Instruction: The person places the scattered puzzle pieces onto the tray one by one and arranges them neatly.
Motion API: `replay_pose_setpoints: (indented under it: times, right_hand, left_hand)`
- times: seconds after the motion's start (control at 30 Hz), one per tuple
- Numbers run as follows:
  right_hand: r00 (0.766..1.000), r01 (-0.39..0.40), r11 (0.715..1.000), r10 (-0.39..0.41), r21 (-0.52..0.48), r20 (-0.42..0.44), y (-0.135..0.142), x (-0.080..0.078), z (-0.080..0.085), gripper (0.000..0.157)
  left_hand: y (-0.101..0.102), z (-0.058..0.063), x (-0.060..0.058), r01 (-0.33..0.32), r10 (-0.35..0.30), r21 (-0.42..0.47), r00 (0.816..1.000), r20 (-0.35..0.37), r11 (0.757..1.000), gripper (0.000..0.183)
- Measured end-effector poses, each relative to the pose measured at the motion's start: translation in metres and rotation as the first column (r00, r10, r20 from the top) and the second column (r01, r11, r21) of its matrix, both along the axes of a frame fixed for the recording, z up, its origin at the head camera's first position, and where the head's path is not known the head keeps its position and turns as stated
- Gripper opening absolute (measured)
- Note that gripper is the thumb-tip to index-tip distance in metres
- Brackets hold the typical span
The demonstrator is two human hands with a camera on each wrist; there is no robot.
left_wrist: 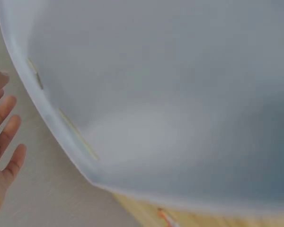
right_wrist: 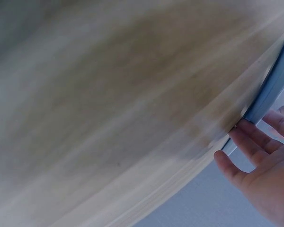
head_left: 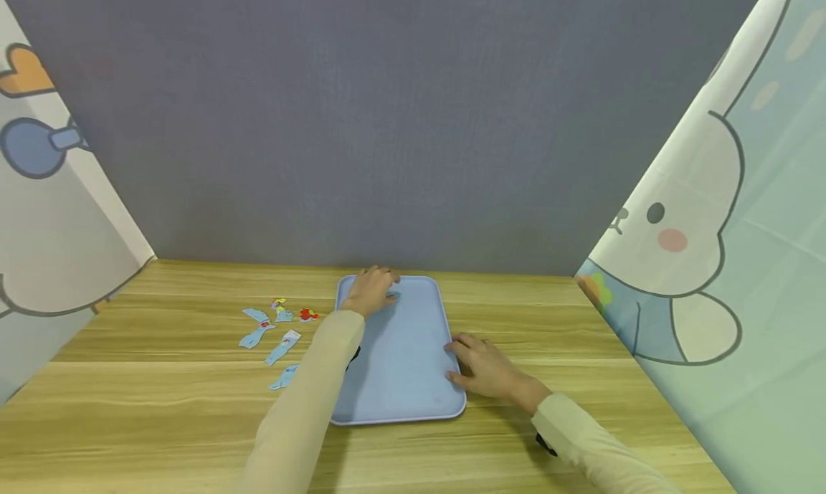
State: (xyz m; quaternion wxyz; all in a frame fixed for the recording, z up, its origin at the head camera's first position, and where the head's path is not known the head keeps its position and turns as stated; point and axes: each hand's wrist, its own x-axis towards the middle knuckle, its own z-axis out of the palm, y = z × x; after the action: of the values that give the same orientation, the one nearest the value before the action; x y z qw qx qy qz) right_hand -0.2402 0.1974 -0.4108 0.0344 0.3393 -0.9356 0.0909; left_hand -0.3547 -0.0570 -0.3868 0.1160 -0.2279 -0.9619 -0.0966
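Note:
My left hand [head_left: 371, 291] is over the far end of a light blue tray [head_left: 406, 372], its fingers loosely spread. A small blue piece [head_left: 394, 295] shows beside its fingertips in the head view. In the left wrist view the left hand [left_wrist: 2, 142] appears beyond the tray rim [left_wrist: 52, 125], with nothing seen between its fingers. Thin pale strips [left_wrist: 78, 133] lie along the inside of that rim. My right hand [head_left: 487, 367] rests at the tray's right side, and its fingertips [right_wrist: 239, 128] touch the rim [right_wrist: 270, 92] in the right wrist view.
Left of the tray, several flat blue cutouts [head_left: 282, 347] with printed pictures lie on the wooden table [head_left: 181, 393]. A red-printed piece [head_left: 308, 314] sits closest to the tray. A grey panel [head_left: 361, 121] stands behind the table, with cartoon-printed sheets [head_left: 684, 264] at both sides.

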Motion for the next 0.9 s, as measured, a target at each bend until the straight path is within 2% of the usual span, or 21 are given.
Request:
replay_pose_setpoints:
  times: [0.2,0.4,0.6,0.77,0.9]
  right_hand:
    - [1.0,-0.003,1.0,0.003,-0.002,0.004,0.0,0.0,0.001,0.045]
    - [1.0,-0.002,1.0,0.002,0.005,0.01,0.0,0.001,0.001,0.046]
    - [1.0,-0.005,1.0,0.005,0.006,0.001,0.001,0.001,0.0,0.045]
    - [1.0,-0.007,1.0,0.007,0.008,-0.014,0.001,0.001,0.0,0.045]
    - [1.0,-0.007,1.0,0.007,0.007,-0.02,0.001,0.001,0.001,0.045]
  left_hand:
    - [-0.006,0.015,0.005,0.031,-0.031,0.014,0.999,0.029,0.999,0.036]
    - [-0.018,0.025,0.011,0.051,-0.054,0.038,0.994,0.095,0.998,0.037]
    - [-0.033,0.023,0.014,0.098,-0.103,0.048,0.986,0.13,0.994,0.034]
    - [-0.044,0.018,0.015,0.149,-0.15,0.016,0.985,0.089,0.989,0.033]
    - [-0.053,0.015,0.018,0.163,-0.163,0.004,0.984,0.077,0.987,0.032]
